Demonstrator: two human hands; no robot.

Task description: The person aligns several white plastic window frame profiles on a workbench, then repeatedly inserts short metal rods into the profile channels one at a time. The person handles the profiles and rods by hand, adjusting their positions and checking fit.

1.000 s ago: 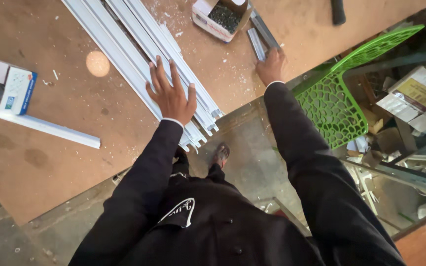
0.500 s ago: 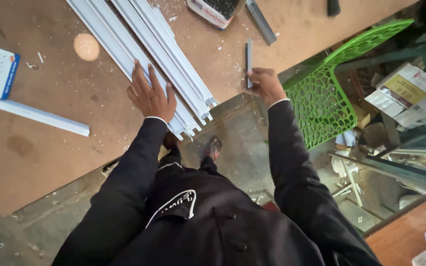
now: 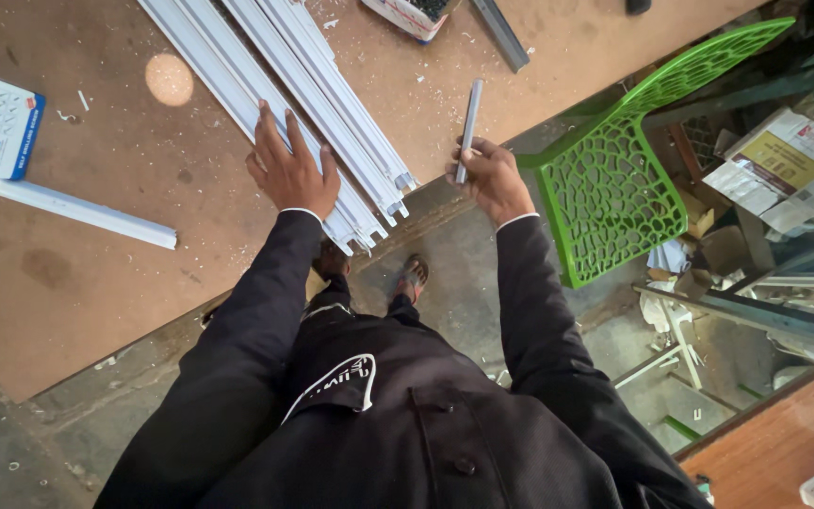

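White strips [image 3: 317, 104] lie in a bundle slanting across the brown board [image 3: 96, 283], their near ends reaching just past its edge. We have our left hand [image 3: 292, 174] pressed flat on that bundle, fingers spread and grasping nothing, only holding it down. Our right hand [image 3: 494, 177] is closed around the lower end of 1 short grey bar [image 3: 468, 127], which points up and away from us, over the board's edge and just beside the strip ends.

As we judge it, the step in hand is steadying the bundle while the bar is brought toward it. Any move from here calls for the left palm to keep the strips from sliding and for the bar to be lined up with care, since the ends overhang.

The board is dusty, with pale shavings scattered on it. 1 more white strip [image 3: 68, 207] lies apart at the left under a small box [image 3: 2, 127]. To the right stands a green lattice chair [image 3: 633, 179], with cartons [image 3: 774, 170] and scrap on the stone floor [image 3: 463, 292] beyond.
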